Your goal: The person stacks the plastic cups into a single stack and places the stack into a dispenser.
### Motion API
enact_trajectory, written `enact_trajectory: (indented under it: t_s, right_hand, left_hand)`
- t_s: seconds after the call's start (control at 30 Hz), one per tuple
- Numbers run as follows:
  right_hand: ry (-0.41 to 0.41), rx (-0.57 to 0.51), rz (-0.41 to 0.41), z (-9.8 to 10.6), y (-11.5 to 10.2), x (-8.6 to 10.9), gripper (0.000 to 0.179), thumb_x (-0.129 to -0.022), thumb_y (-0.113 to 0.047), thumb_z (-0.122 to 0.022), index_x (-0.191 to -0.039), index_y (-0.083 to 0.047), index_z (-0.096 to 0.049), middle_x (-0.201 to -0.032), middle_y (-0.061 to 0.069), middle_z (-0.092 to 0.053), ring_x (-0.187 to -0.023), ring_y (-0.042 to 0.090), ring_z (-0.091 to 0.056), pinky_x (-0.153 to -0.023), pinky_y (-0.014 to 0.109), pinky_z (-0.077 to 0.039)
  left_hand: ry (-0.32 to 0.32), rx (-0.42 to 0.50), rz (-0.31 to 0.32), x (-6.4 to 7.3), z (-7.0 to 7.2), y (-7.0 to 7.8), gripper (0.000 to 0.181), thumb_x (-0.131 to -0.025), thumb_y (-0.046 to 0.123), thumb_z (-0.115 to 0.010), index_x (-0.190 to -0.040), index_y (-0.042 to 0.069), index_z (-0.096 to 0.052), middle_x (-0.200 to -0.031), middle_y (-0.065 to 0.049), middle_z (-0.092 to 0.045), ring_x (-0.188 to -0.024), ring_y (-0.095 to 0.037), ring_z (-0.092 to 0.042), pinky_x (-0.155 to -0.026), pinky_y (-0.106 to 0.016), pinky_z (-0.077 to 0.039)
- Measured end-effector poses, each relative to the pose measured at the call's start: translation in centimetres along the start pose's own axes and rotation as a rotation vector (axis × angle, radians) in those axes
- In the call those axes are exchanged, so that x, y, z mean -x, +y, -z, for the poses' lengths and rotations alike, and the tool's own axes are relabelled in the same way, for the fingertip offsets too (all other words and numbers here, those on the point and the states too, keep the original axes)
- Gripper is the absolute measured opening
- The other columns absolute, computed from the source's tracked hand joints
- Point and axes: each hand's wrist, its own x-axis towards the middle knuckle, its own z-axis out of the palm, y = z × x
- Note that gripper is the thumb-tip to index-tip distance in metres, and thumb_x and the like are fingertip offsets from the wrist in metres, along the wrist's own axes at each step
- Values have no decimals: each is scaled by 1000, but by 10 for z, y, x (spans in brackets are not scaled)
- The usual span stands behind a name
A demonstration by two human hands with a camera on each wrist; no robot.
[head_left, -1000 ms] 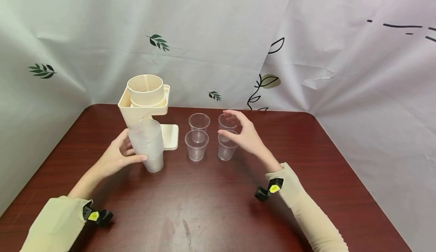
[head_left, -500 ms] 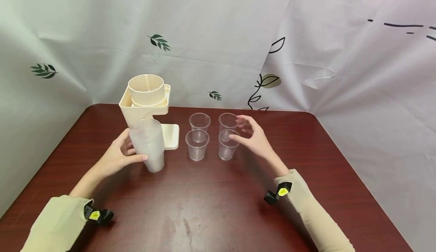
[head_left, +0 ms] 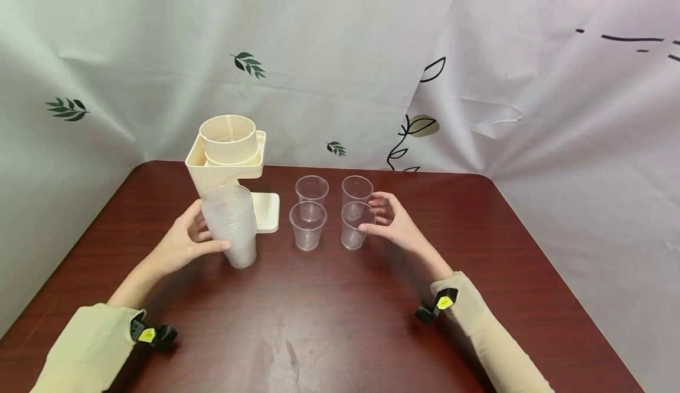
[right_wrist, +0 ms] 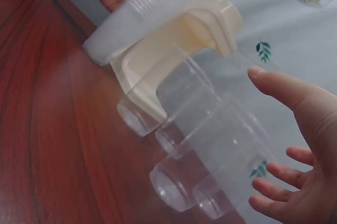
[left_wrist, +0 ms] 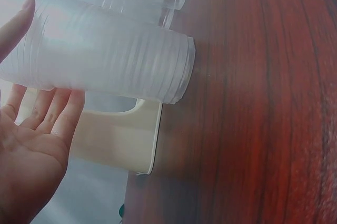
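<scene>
My left hand (head_left: pixel 180 244) grips a tall stack of clear plastic cups (head_left: pixel 231 225) standing on the table, thumb in front and fingers behind. In the left wrist view, the thumb and fingers lie on opposite sides of the cup stack (left_wrist: pixel 100 50). Four-square to the right stand several single clear cups: a front left cup (head_left: pixel 307 228), a front right cup (head_left: pixel 353 235), a back left cup (head_left: pixel 312 187) and a back right cup (head_left: pixel 357 187). Beside the right pair is my right hand (head_left: pixel 401 228), its thumb and fingers spread apart. The right wrist view shows nothing between them.
A cream-coloured cup-holder-like stand (head_left: pixel 223 172), with a round tube on top and a flat base (head_left: pixel 267 213), is behind the stack. The dark red wooden table (head_left: pixel 319 322) ends at a white patterned curtain (head_left: pixel 319 74).
My right hand has drawn back to the right and down, from over the right cups to beside them. My left hand and the cup stack have hardly moved.
</scene>
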Motion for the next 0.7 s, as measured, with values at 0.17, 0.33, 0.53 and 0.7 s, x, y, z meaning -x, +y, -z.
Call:
enact_trajectory:
  t_s: [0.17,0.33,0.53,0.7]
  right_hand:
    - [-53,-29,-27,1,10,0,73,-76,1,-76,-137,0,-36,-131,30,-46,-123,46,-47,-105,51,-43]
    - [-114,-57,-34,0,15,-2,75,-75,2,-76,-137,1,-35,-133,30,-46,-123,44,-49,-105,50,-44]
    - [-150,-51,-19,-5,20,-4,77,-74,2,-77,-137,2,-34,-133,31,-48,-123,44,-49,-103,47,-46]
    - [-167,-62,1,-9,25,-6,77,-75,4,-76,-138,5,-32,-134,31,-47,-123,44,-49,-98,36,-51]
  left_hand:
    - [-1,-7,2,0,0,1,78,-75,-15,-71,-138,14,-37,-125,14,-52,-109,6,-57,-84,-12,-53]
    - [2,-18,7,1,1,2,79,-75,-15,-71,-139,14,-36,-124,14,-52,-109,6,-57,-84,-12,-52]
    - [2,-30,4,2,0,3,78,-75,-14,-72,-139,14,-36,-124,15,-51,-109,7,-57,-83,-12,-52]
    - [2,-27,5,2,0,3,77,-75,-14,-72,-138,14,-37,-123,14,-52,-109,6,-57,-84,-12,-52]
